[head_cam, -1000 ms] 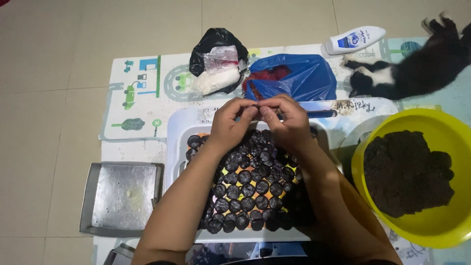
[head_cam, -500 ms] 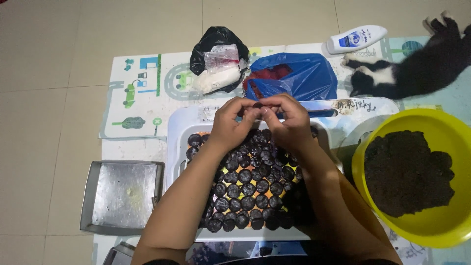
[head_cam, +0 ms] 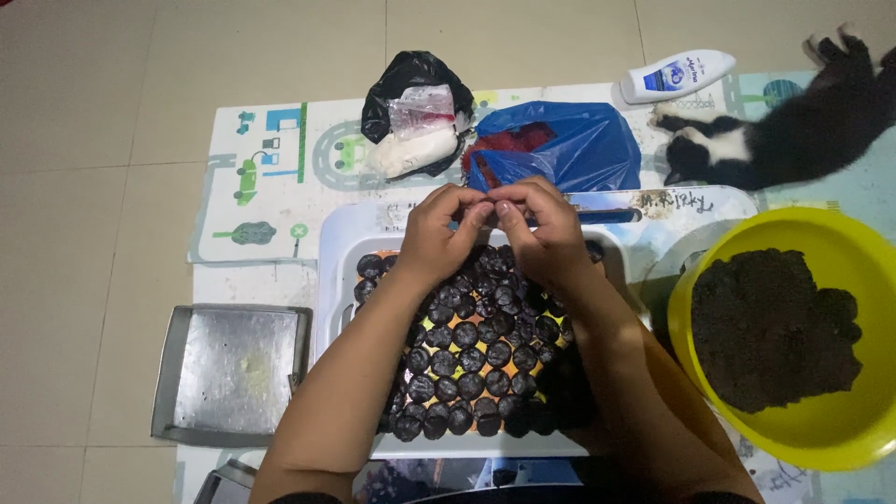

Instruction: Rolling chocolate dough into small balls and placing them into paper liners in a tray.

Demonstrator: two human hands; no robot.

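Dark round dough discs (head_cam: 467, 359), laid in close overlapping rows on a white plastic tray (head_cam: 338, 245), fill the centre of the view, with orange showing through the gaps between them. At three o'clock of the tray stands a large yellow plastic bowl (head_cam: 821, 439) holding a mound of the same dark dough (head_cam: 770, 327). At nine o'clock lies a square metal pan (head_cam: 229, 373), dull and smeared. At twelve o'clock rest a blue plastic bag (head_cam: 560, 140) and a black plastic bag (head_cam: 411, 79) with a clear packet of white contents; at two o'clock lie a black-and-white cat (head_cam: 775, 140) and a white squeeze bottle (head_cam: 677, 75).

Left hand (head_cam: 434, 233) and right hand (head_cam: 546, 233) meet over the tray's far edge, fingertips pressed together and pinching a small piece that is largely hidden between them; its shape cannot be told.

Judged from the rows already laid, good work here would mean forming the piece evenly between the thumbs and fingertips to match its neighbours in width and thickness, holding it over the tray, and seating it snugly in a free spot without disturbing adjacent discs.
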